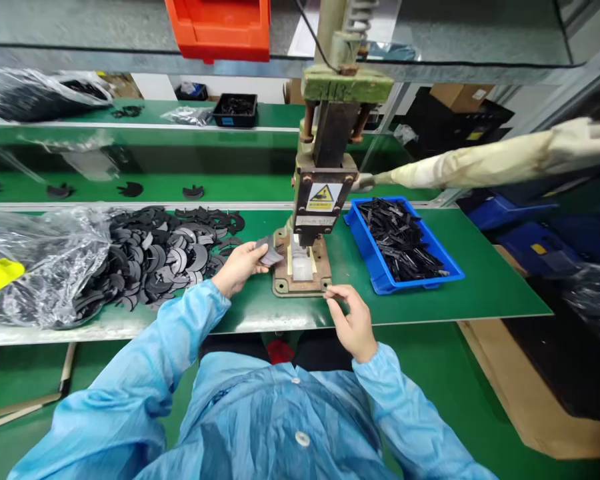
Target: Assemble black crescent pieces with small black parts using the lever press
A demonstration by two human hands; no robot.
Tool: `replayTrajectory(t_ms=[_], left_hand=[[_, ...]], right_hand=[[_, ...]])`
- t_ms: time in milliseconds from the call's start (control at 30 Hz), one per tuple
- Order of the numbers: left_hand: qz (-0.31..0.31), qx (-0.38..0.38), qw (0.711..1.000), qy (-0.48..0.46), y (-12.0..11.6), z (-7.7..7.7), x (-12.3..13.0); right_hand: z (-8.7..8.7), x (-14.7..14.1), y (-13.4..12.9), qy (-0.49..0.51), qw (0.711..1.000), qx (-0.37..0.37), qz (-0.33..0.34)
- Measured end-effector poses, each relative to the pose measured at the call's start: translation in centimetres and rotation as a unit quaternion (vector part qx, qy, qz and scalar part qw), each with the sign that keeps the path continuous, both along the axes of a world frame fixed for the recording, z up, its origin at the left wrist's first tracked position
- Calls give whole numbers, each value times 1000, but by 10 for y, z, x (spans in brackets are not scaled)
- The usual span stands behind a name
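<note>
My left hand [243,265] pinches a dark grey curved plastic piece [269,252] between thumb and fingers, at the left edge of the press base [300,288]. Over that base stands a green hand press [325,193] with a warning label on its dark head. A pale metal fixture [303,263] sits on the base under the head. My right hand [353,320] is at the base's front right corner, fingers curled and fingertips close together; whether something small is in them is hidden. To the left lies a heap of similar curved pieces [165,257].
A blue tray [380,283] of thin black parts stands right of the press. The press's wrapped lever [480,157] reaches out to the right. A clear plastic bag [45,280] lies at the left, and an orange bin [220,30] hangs above. Several dark pieces rest on the rear green strip.
</note>
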State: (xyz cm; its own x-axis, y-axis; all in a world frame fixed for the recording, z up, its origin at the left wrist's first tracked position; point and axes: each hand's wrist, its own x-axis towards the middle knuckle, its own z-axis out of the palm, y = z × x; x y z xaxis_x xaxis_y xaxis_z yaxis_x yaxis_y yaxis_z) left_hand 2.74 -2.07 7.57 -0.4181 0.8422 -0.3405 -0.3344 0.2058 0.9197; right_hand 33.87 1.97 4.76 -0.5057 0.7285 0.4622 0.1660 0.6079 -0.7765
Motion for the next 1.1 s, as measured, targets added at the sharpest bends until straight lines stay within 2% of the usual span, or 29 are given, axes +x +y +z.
replayTrajectory(t_ms=[100,233,300,400,467,533,667,767,867,967,1100], left_hand=[[79,-66,994,19,50,-1,-42],[133,-55,988,59,115,11,-86],[141,-41,986,76,134,16,-98],[137,-45,984,107,141,15,-103],[132,-45,981,133,131,9,-96],[127,-34,977,166,110,1,-84],[102,13,962,251,40,-18,-48],[45,66,910,406,-22,-38,-19],[30,80,846,527,-71,-57,2],[46,85,801,591,-95,-68,9],[52,68,788,609,-97,-77,6]], right_hand=[[-6,14,-5,-6,1000,-17,-4],[-7,25,-11,-15,1000,-18,-8],[-7,31,-10,-19,999,-21,-15],[-7,43,-7,-27,998,-35,-33],[-8,51,-4,-36,998,-36,-47],[-8,57,-3,-45,997,-31,-59],[-9,60,-7,-45,997,-22,-60],[-8,57,-15,-40,998,-8,-51],[-4,59,-25,-42,998,9,-49],[0,67,-32,-56,997,25,-56],[6,82,-27,-77,991,48,-98]])
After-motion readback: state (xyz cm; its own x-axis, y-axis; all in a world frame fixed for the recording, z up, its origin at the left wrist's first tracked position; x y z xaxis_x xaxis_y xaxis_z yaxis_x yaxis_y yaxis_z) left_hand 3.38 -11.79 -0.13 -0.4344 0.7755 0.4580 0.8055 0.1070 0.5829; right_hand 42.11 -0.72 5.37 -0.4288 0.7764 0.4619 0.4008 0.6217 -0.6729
